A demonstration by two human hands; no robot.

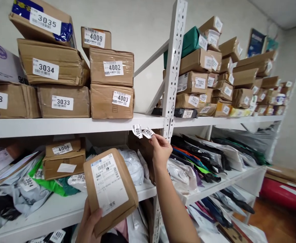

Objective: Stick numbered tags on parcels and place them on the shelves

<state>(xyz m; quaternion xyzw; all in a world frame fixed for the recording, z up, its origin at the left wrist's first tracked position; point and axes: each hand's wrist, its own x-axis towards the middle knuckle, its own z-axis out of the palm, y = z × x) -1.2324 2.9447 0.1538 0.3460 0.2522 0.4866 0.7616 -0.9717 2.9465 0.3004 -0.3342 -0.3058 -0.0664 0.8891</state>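
My left hand [88, 224] grips the lower edge of a flat brown cardboard parcel [110, 189] with a white shipping label, held up in front of the lower shelf. My right hand [160, 148] is raised to the front edge of the upper shelf [87, 125]. Its fingers pinch a small white number sticker [148, 133]. A second sticker [137, 131] hangs from the shelf edge just left of it.
Numbered cardboard boxes [112, 67] are stacked on the upper shelf, more at the right [201, 81]. Soft mailer bags [203, 158] fill the lower shelves. A white perforated upright [174, 67] stands right of my right hand. Red cylinders [285, 194] lie on the floor.
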